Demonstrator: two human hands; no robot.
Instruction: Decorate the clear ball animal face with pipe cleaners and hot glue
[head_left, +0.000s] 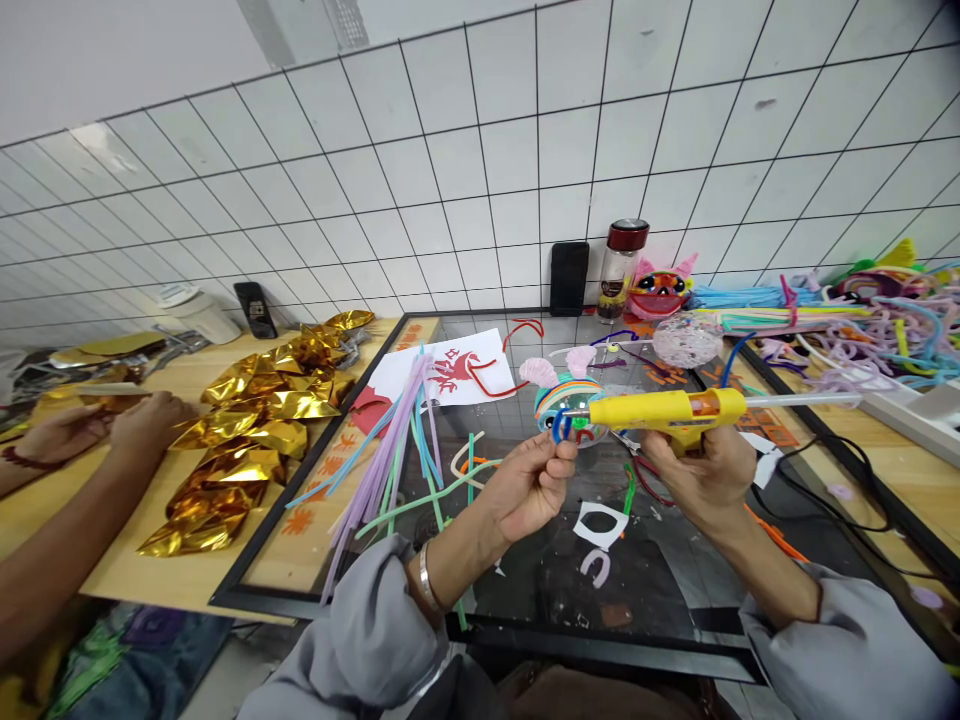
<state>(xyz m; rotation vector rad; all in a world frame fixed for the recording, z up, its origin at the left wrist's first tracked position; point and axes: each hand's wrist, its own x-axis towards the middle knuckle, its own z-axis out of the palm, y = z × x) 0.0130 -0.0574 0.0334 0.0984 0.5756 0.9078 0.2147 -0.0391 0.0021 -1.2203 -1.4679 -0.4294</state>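
Note:
My right hand (701,465) is wrapped round the handle of a yellow glue gun (645,408), which has a clear glue stick (802,399) poking out of its back. The gun's nozzle points left and meets a small blue loop of pipe cleaner (561,424), pinched between the thumb and fingers of my left hand (536,485). Just behind the loop sits a round, striped craft head (546,398) with pink fuzzy ears (580,361); the gun and my fingers hide part of it.
Loose purple, blue and green pipe cleaners (390,440) lie left on a dark glass panel (637,590). White paper (405,370) is behind them. A jar (616,270), a phone (569,280) and a red craft face (660,290) stand by the wall. Another person's hands (146,430) work beside gold foil (217,480).

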